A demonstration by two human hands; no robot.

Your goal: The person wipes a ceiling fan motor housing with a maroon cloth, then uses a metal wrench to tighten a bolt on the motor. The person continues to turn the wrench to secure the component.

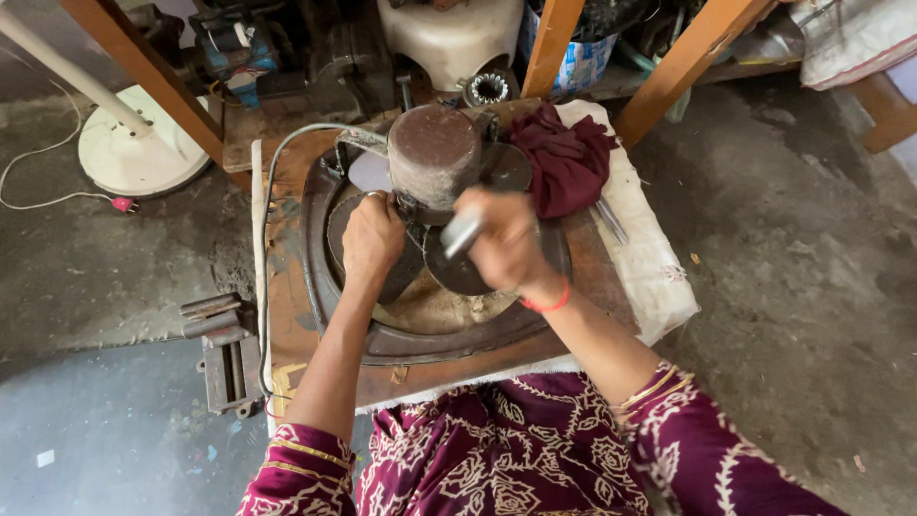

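A round dark fan frame (330,287) with dusty blades lies flat on a low wooden table (287,315). A brown cylindrical motor housing (435,153) stands at its centre. My left hand (371,239) presses down on a blade next to the motor. My right hand (506,239) is closed around a short grey metal tool (460,232), which points at the base of the motor; the hand is blurred. A red band circles my right wrist.
A maroon cloth (565,158) lies on the table's far right, on a white cloth (659,277). A grey cable (272,191) runs along the left edge. A metal vise (224,354) sits on the floor at left. A white fan base (129,148) and wooden legs (673,72) stand behind.
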